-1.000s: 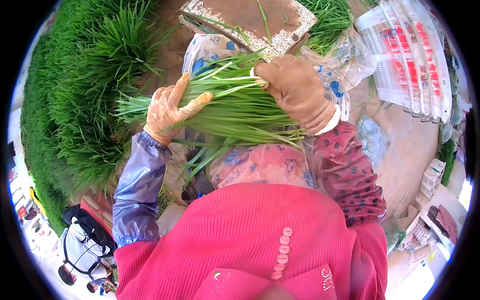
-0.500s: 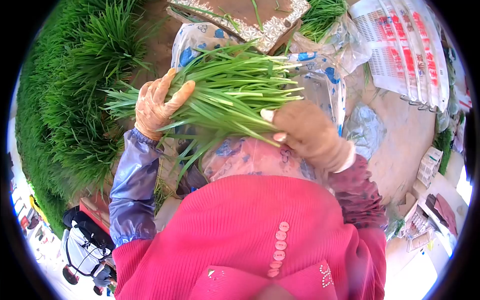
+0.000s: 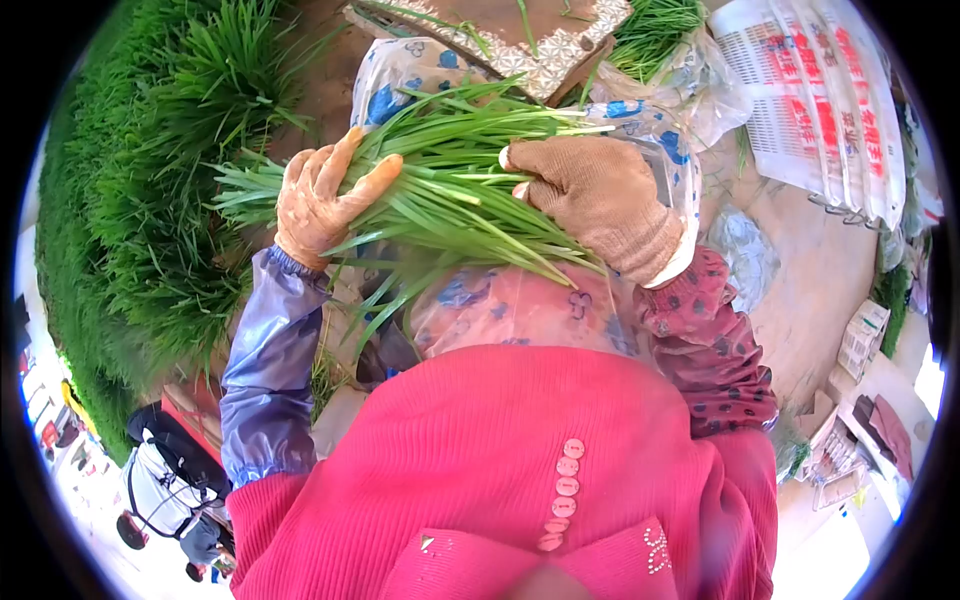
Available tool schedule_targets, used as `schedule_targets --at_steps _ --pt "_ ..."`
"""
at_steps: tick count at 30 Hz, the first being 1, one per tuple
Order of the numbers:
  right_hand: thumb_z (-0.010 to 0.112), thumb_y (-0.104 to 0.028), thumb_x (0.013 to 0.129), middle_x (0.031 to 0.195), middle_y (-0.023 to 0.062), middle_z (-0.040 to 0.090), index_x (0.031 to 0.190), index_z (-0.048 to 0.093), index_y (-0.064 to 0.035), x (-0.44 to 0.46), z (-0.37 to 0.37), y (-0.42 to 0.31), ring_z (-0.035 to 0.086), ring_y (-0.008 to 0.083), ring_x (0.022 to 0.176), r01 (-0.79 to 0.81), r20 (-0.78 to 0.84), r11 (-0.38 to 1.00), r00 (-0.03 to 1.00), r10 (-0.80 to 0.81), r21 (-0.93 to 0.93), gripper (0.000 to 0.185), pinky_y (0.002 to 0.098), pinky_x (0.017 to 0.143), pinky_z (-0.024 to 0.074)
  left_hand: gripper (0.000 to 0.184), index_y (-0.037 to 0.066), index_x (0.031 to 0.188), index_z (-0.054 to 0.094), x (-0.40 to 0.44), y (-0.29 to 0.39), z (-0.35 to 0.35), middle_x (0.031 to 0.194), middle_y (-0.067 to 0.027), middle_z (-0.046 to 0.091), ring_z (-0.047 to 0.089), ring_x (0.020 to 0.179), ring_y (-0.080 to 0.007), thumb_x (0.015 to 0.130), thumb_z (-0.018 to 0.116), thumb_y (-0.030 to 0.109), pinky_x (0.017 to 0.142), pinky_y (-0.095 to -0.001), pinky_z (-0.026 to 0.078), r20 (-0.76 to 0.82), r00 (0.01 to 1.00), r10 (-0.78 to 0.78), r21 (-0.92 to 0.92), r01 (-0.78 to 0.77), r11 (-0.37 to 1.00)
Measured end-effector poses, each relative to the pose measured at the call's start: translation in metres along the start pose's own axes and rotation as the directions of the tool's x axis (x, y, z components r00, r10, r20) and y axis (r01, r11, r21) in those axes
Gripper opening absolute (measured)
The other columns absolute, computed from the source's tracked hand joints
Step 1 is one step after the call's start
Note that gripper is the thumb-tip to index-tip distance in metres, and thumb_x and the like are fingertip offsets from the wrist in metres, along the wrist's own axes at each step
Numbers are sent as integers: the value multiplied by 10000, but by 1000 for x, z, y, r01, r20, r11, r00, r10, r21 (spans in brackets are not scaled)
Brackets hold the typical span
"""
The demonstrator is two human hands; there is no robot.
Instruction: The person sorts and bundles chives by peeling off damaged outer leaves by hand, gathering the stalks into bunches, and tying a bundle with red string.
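A loose bunch of garlic chives (image 3: 450,200) lies across my lap, leafy tips to the left and pale stem ends to the right. My left hand (image 3: 322,203), in a thin stained glove, is closed on the leafy part, with thumb and forefinger showing on top. At the stem end, my right hand (image 3: 600,200), in a brown knit glove with bare fingertips, pinches some of the stems. Its other fingers are hidden below the palm. Under the bunch spreads a clear plastic apron or sheet with blue prints (image 3: 465,285).
A large heap of green chives (image 3: 150,200) fills the left side. Ahead stands a low board with a patterned edge (image 3: 560,65). More chives (image 3: 655,35), a clear bag (image 3: 745,260) and a white sack with red lettering (image 3: 810,100) lie to the right. People (image 3: 205,540) are at lower left.
My right hand has moved up and slightly right, further over the stem ends. The lower stems have fanned out to the right. My left hand keeps its grip, almost unmoved.
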State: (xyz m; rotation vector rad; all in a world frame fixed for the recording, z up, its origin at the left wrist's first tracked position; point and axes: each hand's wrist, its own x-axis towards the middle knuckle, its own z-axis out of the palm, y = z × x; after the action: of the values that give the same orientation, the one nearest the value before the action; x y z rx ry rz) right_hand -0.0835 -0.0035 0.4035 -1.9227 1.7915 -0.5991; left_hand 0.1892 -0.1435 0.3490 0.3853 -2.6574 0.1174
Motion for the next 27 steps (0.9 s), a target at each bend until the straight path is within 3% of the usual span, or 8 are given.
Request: schedule_targets --at_steps 3,8,11,13,17,21,23,27 --pt "559 -161 866 688 109 555 891 588 -104 4 -2 1 585 303 651 51 -25 999 998 -51 -16 68 400 590 467 546 335 1236 591 -2 0 0 1229 -125 564 601 900 -242 707 691 243 759 -377 467 12 999 -32 -26 32 999" --pt "609 -114 835 894 105 662 1011 644 -98 -26 -36 37 638 296 799 -157 -111 977 978 174 146 179 370 685 503 524 360 1232 588 -6 -2 5 1207 -122 575 608 892 -220 723 678 267 743 -356 460 -10 1000 -24 16 24 1000" --pt "638 -93 822 1018 108 670 1099 638 -105 -37 -43 45 641 273 913 -184 34 979 983 181 90 277 364 777 505 520 377 1229 586 0 0 3 1187 -110 580 606 875 -197 728 671 265 728 -347 457 -14 999 -31 13 31 999" --pt "646 -99 825 1055 98 665 1118 630 -91 -31 -49 33 632 271 957 -141 -238 964 967 86 -224 293 365 834 493 514 319 1217 598 5 1 -2 1201 -128 583 613 899 -223 717 686 239 752 -359 469 15 1000 -18 8 18 1000" --pt "664 -111 816 983 81 667 1078 643 -97 -4 -47 -11 641 281 899 25 -204 993 979 -1 114 264 377 813 500 511 278 1216 606 8 2 -3 1201 -143 588 620 916 -242 716 692 219 767 -368 479 59 998 13 26 -14 1000" --pt "659 -127 820 846 86 655 1005 654 -110 27 -5 -31 644 277 794 152 -132 988 980 -152 -5 187 391 734 508 514 291 1227 596 9 2 -5 1216 -147 578 618 890 -236 725 681 221 761 -365 477 60 998 18 57 -21 998" --pt "645 -139 826 748 101 623 936 649 -95 38 3 -35 632 279 720 81 -21 996 996 -82 -37 118 393 681 507 519 297 1230 593 9 3 -8 1223 -148 575 616 886 -237 724 679 218 759 -366 477 77 997 -2 47 -1 999" --pt "624 -129 844 793 131 639 912 649 -69 32 -16 -13 636 263 727 2 -150 986 988 24 169 94 364 689 509 532 309 1239 583 4 2 -3 1233 -149 571 615 881 -241 725 672 209 757 -370 477 63 998 -17 65 13 998"
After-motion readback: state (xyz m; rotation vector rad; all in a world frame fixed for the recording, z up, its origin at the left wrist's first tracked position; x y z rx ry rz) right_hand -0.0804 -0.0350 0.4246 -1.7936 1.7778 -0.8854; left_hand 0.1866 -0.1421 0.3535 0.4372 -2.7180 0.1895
